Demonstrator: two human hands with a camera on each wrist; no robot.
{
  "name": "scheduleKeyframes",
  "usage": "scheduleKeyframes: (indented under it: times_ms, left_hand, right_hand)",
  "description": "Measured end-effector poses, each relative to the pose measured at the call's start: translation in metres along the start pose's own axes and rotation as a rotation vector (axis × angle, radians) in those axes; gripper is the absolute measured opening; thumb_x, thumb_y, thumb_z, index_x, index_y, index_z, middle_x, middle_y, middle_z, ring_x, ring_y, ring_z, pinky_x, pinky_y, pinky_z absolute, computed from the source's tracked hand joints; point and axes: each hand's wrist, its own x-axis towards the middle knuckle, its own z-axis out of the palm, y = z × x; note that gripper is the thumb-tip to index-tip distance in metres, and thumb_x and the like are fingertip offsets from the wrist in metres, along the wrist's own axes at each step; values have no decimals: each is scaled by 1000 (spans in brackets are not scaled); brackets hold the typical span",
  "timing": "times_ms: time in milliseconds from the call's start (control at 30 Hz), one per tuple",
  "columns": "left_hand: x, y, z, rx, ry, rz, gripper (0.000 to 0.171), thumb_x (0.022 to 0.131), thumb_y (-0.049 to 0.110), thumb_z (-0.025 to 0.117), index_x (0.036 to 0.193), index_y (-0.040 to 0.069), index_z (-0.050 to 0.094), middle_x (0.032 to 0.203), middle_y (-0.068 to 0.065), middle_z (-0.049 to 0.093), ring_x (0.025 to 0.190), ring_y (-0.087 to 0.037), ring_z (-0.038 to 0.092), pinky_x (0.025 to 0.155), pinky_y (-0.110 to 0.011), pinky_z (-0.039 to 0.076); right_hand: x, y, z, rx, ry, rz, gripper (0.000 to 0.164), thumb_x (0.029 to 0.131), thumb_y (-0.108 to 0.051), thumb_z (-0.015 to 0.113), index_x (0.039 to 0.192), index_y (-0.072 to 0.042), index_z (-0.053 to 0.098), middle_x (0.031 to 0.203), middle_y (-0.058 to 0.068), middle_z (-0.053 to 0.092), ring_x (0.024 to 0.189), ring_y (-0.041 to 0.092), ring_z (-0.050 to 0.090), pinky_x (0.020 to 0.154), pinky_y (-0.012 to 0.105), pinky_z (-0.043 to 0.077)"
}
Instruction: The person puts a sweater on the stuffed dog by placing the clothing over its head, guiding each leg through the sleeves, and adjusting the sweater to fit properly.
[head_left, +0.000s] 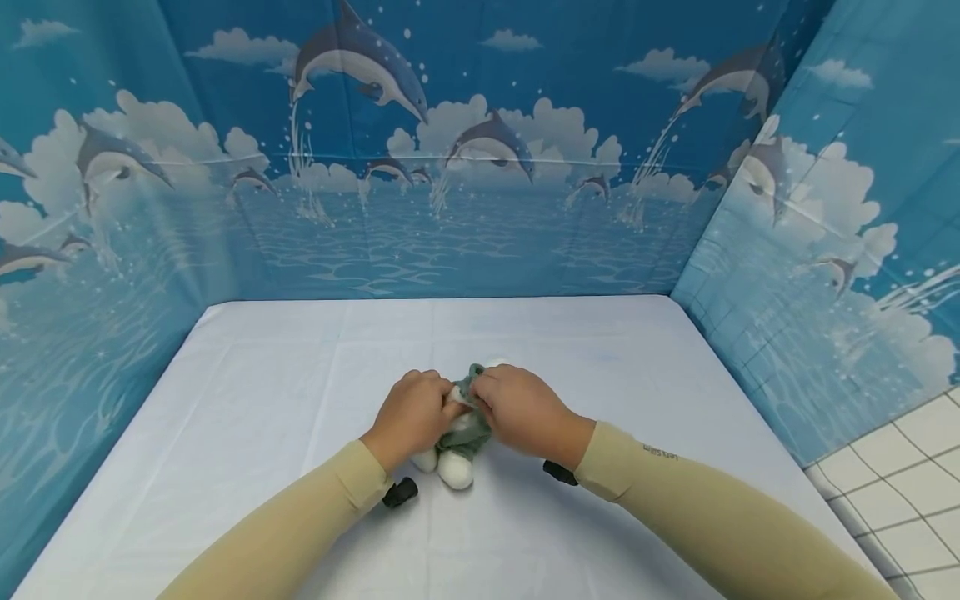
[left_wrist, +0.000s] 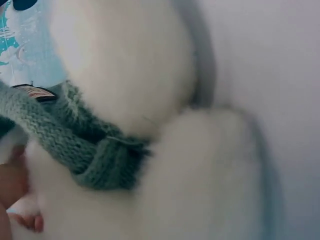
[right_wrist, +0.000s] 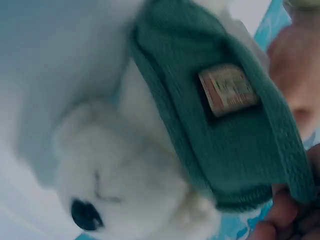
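Note:
A white plush bear [head_left: 455, 469] in a green knitted garment [right_wrist: 220, 150] lies on the white cloth, its feet toward the person. Its dark nose [right_wrist: 87, 215] and stitched mouth show in the right wrist view, beside a patch label [right_wrist: 228, 90] on the knit. My left hand [head_left: 416, 414] grips the bear at its side, though the exact hold is partly hidden. With bent fingers, my right hand [head_left: 525, 414] pinches the edge of the green garment near the bear's upper body. The left wrist view has a knitted band [left_wrist: 55, 135] across blurred white fur.
A white cloth [head_left: 637, 367] covers the table. Blue dolphin-printed curtains [head_left: 480, 242] stand behind it and along both sides. White tiles [head_left: 892, 475] show at the lower right. Black wrist devices [head_left: 401, 492] sit under both cuffs.

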Motion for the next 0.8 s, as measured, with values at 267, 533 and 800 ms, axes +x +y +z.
scheduleKeyframes:
  times_ms: [267,533,800]
  left_hand:
    - [2,-2,6,-58,19,-95,24,99,19,69,76,17,63,78,1,57,75,-18,50,69,-32,43]
    - [-3,-12,7,-233,71,12,44,91,36,85,125,15,68,130,-3,68,109,-23,67,90,-40,56]
    - [-6,-16,2,-193,40,49,44,91,36,84,126,14,71,130,-3,71,112,-25,66,93,-42,56]
  right_hand:
    - [-8,-5,18,-52,47,-51,4,100,-8,71,98,-10,72,91,1,68,86,16,64,76,28,56]
    - [-11,1,21,10,74,34,7,100,-12,73,107,-9,74,97,3,67,89,18,60,79,29,55]
    - [-12,1,19,130,49,221,29,98,-15,77,121,-2,65,113,12,66,100,23,67,84,35,59]
